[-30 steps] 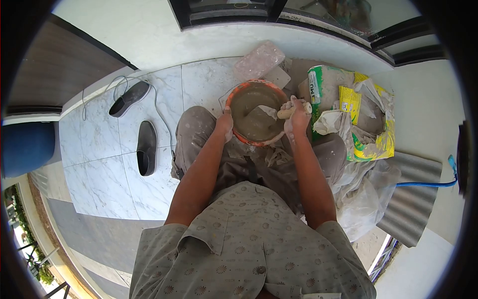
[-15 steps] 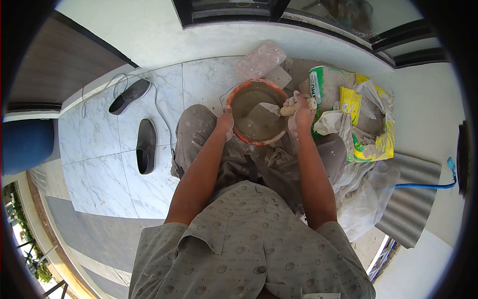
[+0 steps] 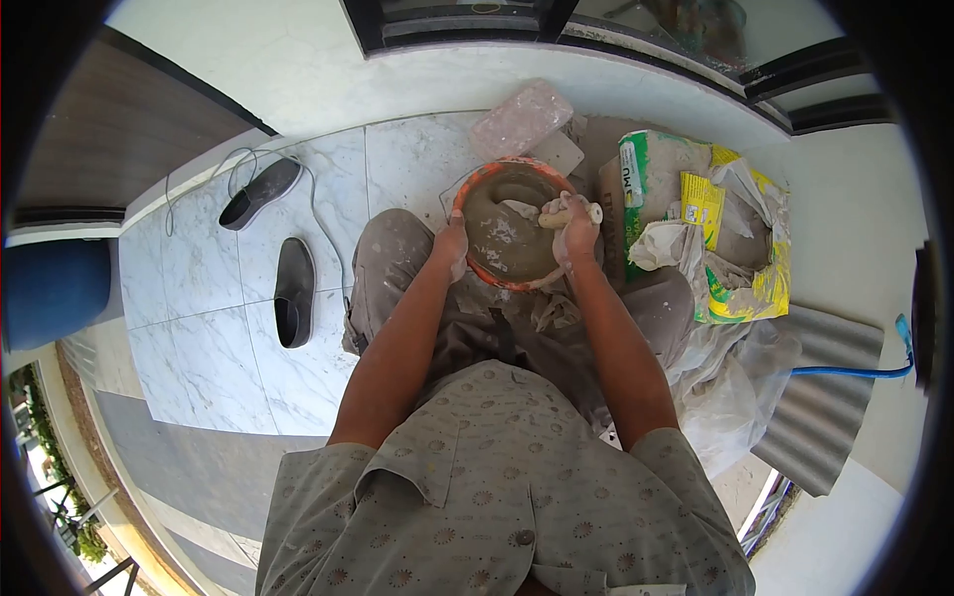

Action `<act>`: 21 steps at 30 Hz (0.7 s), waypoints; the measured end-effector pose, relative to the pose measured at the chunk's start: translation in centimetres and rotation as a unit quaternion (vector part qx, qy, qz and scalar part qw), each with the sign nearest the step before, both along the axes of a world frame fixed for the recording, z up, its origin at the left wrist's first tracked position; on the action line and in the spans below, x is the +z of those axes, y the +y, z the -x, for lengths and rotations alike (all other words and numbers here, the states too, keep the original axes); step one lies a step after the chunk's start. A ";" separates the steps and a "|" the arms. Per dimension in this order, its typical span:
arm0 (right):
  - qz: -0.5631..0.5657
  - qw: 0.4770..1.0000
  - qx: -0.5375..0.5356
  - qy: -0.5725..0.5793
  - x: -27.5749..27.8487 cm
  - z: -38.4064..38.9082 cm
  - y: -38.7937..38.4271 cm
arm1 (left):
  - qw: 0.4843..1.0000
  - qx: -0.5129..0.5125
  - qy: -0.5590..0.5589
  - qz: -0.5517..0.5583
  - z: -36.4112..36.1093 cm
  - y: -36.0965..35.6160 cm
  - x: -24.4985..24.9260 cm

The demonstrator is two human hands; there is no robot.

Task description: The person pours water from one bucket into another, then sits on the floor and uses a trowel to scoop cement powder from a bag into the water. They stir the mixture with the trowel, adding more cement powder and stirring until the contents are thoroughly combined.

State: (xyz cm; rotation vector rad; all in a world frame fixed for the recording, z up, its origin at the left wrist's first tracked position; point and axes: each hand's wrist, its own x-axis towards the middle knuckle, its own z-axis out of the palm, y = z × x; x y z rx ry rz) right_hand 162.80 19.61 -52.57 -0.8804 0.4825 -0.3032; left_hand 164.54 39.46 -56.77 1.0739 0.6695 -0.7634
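An orange-rimmed bucket [image 3: 474, 266] holding wet grey mortar [image 3: 507, 243] stands between my knees. My left hand [image 3: 451, 248] grips its left rim. In my right hand [image 3: 578, 236] is the wooden handle of a trowel [image 3: 550, 219], held over the right side of the bucket. The trowel's blade is mostly sunk in the mortar, with only a pale bit showing near the handle. A curved furrow marks the mortar's surface toward the far side.
Right of the bucket is a torn green and yellow bag [image 3: 701, 204] of grey powder. A dusty pinkish block [image 3: 522, 117] lies behind the bucket. Two dark shoes [image 3: 294, 290] and a thin cable [image 3: 318, 214] lie on the marble tiles at left. Corrugated sheet [image 3: 830, 397] and clear plastic [image 3: 740, 387] are at right.
My right hand has moved left with the trowel, and the blade, visible before, has gone down into the mortar. The mortar's surface is newly furrowed. My left hand stays on the rim.
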 end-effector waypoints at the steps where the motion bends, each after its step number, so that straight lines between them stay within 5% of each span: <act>1: 0.014 0.999 0.039 0.007 0.6 0.1 -0.2 | 1.000 0.000 -0.008 0.028 -0.2 0.2 -2.2; 5: 0.082 0.978 0.191 0.033 1.5 -0.2 -1.7 | 1.000 -0.001 -0.009 -0.009 0.0 0.0 0.9; 11: 0.224 0.956 0.189 0.002 9.7 -1.9 -1.3 | 0.999 0.018 0.000 0.028 -0.3 0.2 -3.2; 14: 0.340 0.915 0.211 -0.051 12.7 -2.7 -0.6 | 1.000 0.021 0.007 0.008 -0.1 -0.2 0.7; 17: 0.456 0.852 0.244 -0.085 11.3 -4.0 -0.2 | 1.000 0.013 0.000 0.012 -0.2 0.1 -1.3; 21: 0.498 0.841 0.175 -0.117 2.7 -3.4 -0.1 | 1.000 0.009 -0.016 0.018 -0.1 0.1 -1.6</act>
